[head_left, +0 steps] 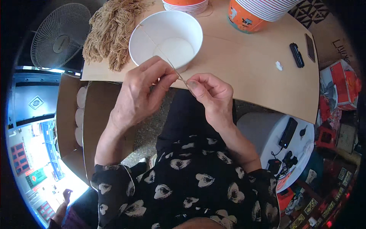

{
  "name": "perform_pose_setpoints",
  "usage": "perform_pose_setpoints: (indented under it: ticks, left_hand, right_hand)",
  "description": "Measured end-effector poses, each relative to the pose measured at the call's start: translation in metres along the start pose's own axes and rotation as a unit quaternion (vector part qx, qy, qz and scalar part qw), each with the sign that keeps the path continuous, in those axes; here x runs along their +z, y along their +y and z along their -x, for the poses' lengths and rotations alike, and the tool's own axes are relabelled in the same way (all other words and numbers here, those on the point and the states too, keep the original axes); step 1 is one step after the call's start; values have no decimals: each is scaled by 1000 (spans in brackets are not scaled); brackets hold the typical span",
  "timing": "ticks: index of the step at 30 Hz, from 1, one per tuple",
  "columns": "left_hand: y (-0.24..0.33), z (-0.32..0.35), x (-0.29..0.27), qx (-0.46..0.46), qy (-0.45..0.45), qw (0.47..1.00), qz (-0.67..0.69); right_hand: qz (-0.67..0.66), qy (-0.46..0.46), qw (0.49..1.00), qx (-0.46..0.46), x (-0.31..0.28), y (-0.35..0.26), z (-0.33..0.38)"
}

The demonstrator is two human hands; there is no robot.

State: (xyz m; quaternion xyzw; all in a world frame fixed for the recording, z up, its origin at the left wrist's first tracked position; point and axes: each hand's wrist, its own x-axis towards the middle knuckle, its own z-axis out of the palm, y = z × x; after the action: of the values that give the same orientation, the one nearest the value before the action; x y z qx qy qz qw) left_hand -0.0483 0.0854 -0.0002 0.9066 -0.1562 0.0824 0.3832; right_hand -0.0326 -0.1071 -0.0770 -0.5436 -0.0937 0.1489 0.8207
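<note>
In front of my body, just over the table's near edge, my left hand (139, 89) pinches a thin tan string (157, 46) between thumb and fingers. My right hand (213, 91) is closed on the same string close beside it, the fingertips almost meeting. From the hands, the string stretches up across a white paper bucket (138, 53), to its far left rim. The bucket's mouth faces up and its inside shows white. Left of it lies a large bundle of tan twine (110, 34), loosely looped and tangled.
Stacked orange and white paper buckets (248, 17) stand at the table's (244, 68) back. A black case (296, 55) lies right. A fan (61, 44) is far left, above a cardboard box (89, 114) of round lids. A white stool (284, 152) holds black devices. Another person's hand (67, 195) shows lower left.
</note>
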Motion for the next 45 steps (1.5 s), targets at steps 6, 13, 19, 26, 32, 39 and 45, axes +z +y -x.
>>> perform_pose_setpoints:
  ticks: [6, 13, 19, 26, 32, 39, 45]
  left_hand:
    - [5, -16, -5, 24, -31, 999, 15]
    - [5, -22, 7, 89, 2, 972, -217]
    - [-4, -23, 8, 75, -29, 967, -242]
    - [-7, -16, 0, 64, 11, 978, -200]
    - [-4, -10, -14, 59, -4, 981, -187]
    - [2, -18, -32, 83, -125, 986, -74]
    - [12, -30, -5, 8, -56, 994, -95]
  right_hand:
    - [56, -14, 994, -91, -3, 6, -2]
    - [94, 105, 982, -125, -14, 17, -1]
    - [140, 119, 968, -173, -22, 29, -11]
    - [124, 102, 974, -159, -23, 30, -17]
    - [134, 91, 977, -140, -18, 25, -16]
    - [118, 84, 980, -134, -19, 28, -2]
    - [132, 92, 974, -159, -20, 31, -6]
